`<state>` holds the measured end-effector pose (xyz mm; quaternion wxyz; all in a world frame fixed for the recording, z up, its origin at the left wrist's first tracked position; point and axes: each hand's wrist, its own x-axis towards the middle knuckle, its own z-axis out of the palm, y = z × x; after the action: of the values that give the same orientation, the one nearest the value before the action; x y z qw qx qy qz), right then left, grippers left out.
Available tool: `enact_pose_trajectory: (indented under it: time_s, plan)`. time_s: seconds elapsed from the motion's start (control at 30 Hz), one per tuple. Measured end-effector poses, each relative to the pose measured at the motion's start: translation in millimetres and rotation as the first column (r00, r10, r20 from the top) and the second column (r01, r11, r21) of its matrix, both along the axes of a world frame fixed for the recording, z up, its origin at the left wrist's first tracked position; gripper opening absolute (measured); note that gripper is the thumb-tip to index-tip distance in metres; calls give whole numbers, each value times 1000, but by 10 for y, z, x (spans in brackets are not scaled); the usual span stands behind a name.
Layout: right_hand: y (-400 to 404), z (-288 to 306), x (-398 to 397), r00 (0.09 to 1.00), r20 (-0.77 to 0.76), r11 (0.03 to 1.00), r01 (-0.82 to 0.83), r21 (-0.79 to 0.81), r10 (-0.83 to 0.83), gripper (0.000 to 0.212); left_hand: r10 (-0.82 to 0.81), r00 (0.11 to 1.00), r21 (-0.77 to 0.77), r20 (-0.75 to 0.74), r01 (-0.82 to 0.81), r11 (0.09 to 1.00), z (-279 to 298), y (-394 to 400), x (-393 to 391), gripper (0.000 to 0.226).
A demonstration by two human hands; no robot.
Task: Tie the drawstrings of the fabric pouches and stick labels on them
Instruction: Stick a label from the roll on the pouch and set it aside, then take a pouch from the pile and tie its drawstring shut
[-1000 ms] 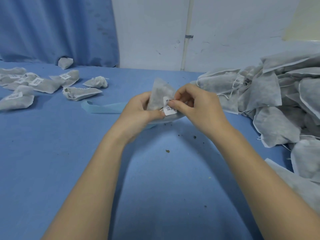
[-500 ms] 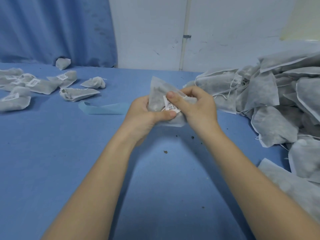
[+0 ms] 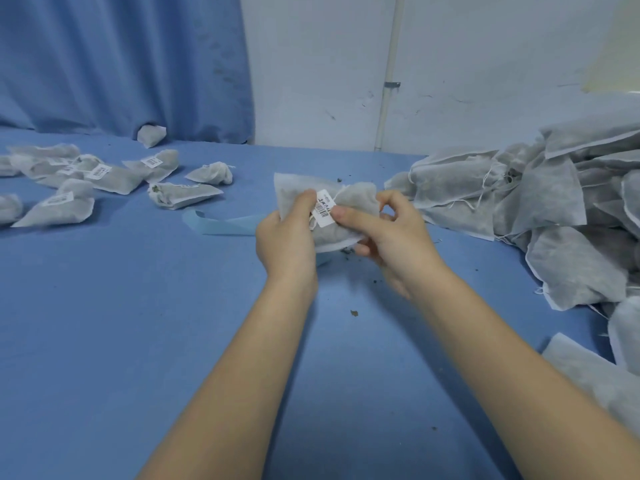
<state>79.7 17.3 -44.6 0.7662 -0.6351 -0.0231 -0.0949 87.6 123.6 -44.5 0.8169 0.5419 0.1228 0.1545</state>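
A grey fabric pouch (image 3: 356, 199) with a tied white drawstring is held above the blue table, between both hands. A white barcode label (image 3: 323, 208) sits on its front. My left hand (image 3: 287, 237) grips the pouch's left side, thumb on the fabric beside the label. My right hand (image 3: 391, 233) holds the right side from below, its thumb pressing the label's lower right edge.
Several labelled pouches (image 3: 104, 173) lie at the far left. A big heap of unlabelled pouches (image 3: 554, 209) fills the right side. A light blue strip (image 3: 221, 225) lies behind my hands. Dark crumbs (image 3: 354, 312) dot the blue table (image 3: 138, 323).
The label has gone from being pinched at the pouch's edge to lying flat on it under my right thumb. Both hands turned the pouch so that it lies wider across.
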Motion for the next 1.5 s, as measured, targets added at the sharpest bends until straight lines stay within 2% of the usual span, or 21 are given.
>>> enact_pose_trajectory:
  time_s: [0.03,0.1,0.17,0.27,0.33,0.4,0.53,0.6,0.67,0.77,0.83,0.9,0.97,1.03,1.13,1.17,1.23,1.3,1.37,1.47,1.5]
  plan:
    - [63,43,33,1000,21,999,1,42,-2,38,-43,999,-135,2,43,990,7,-5,-22,24]
    - [223,168,144,999,48,990,-27,135,20,31,-140,987,-427,80,161,890,40,-67,-98,26]
    - [434,297,249,985,42,966,-175,188,170,17,-132,986,-477,104,166,863,32,-125,-124,28]
    - [694,334,350,952,-16,946,-303,112,306,23,-61,982,-233,177,102,967,56,-142,-115,20]
    - [735,279,339,955,-15,953,-295,66,297,24,-83,951,-9,297,89,996,62,-156,-117,40]
    - [676,221,289,961,-8,960,-275,55,276,26,-143,939,132,312,106,986,46,-201,-115,53]
    - [408,253,97,984,56,975,-177,133,171,26,-200,976,252,90,172,952,-53,-321,-138,37]
    - [211,312,-62,995,72,991,-81,109,73,30,-297,949,362,107,241,900,-66,-410,-224,36]
    - [-29,373,-258,997,73,999,33,40,-36,34,-458,877,408,141,370,834,-90,-524,-340,43]
    - [-395,415,-575,980,136,981,163,-102,-149,38,-702,695,505,154,555,661,-122,-686,-515,39]
    - [-576,407,-758,964,185,960,222,-169,-191,39,-786,609,676,102,538,504,-146,-816,-638,26]
    - [-712,376,-900,954,218,941,255,-224,-207,41,-820,572,824,-12,470,316,-141,-986,-779,34]
    - [-828,350,-1010,949,233,928,270,-255,-212,41,-844,517,882,-139,452,132,-123,-1173,-899,17]
    - [-938,318,-1089,947,237,924,277,-265,-216,40,-861,428,882,-276,469,-50,-66,-1301,-994,56]
    - [-1087,257,-1170,947,228,910,288,-297,-225,40,-858,275,811,-434,534,-239,-38,-1413,-1026,83]
    - [-1135,225,-1186,949,219,905,289,-311,-228,40,-837,267,809,-477,505,-299,-58,-1436,-1010,89]
    - [-1212,158,-1204,953,189,893,291,-343,-238,39,-780,343,843,-523,345,-413,-93,-1455,-997,92]
    - [-1269,106,-1199,958,159,886,283,-367,-240,40,-765,449,887,-461,196,-419,-132,-1464,-983,83]
    - [-1304,53,-1181,957,162,858,287,-426,-240,37,-789,499,927,-359,89,-366,-157,-1459,-978,76]
    - [-1328,-5,-1169,951,213,682,308,-663,-223,8,-841,490,973,-229,95,-209,-130,-1371,-908,57]
    - [-1339,-21,-1160,957,192,630,287,-722,-216,15,-842,499,979,-206,111,-174,-94,-1313,-880,53]
